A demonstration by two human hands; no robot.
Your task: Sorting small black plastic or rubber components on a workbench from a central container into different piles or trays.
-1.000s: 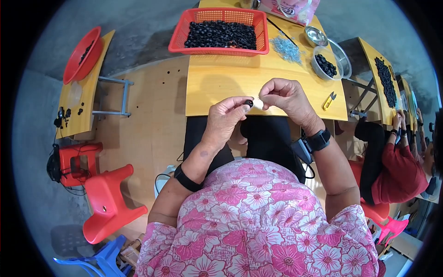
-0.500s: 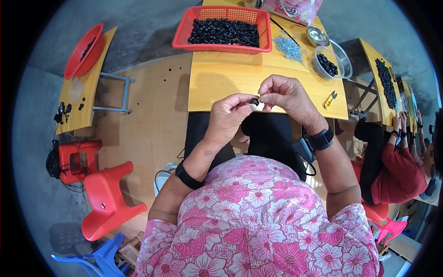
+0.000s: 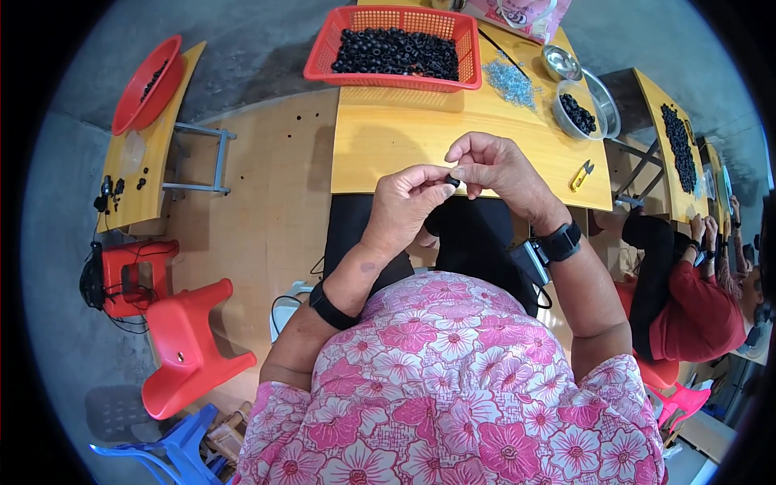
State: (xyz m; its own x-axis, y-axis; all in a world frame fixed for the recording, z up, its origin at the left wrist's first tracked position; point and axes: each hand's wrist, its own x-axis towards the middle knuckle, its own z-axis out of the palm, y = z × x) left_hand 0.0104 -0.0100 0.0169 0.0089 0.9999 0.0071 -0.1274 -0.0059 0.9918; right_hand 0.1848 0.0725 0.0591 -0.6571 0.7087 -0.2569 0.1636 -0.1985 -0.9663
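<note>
Over the near edge of the yellow table (image 3: 380, 166), my left hand (image 3: 404, 202) pinches a small black round part (image 3: 453, 181) between thumb and forefinger. My right hand (image 3: 505, 174) meets it from the other side, its thumb against the part and its fingers curled. Whether it also holds a tiny piece is hidden. Beyond the hands stands a red plastic basket (image 3: 319, 73) full of similar black parts, some ring-shaped. A pile of small clear bluish pieces (image 3: 511, 85) lies to its right. A clear bowl (image 3: 594, 133) holds more black parts.
Yellow thread snips (image 3: 581, 175) lie near the table's right edge. Metal bowls (image 3: 559, 63) and a pink bag (image 3: 525, 18) stand farther back. At left are a side table with a red basin (image 3: 162, 101) and red stools (image 3: 186, 347). A person in red (image 3: 695, 311) sits at right.
My right thumb has moved onto the black part, and its fingertips have shifted slightly left and now overlap it. My left hand keeps its pinch. The view has shifted slightly.
</note>
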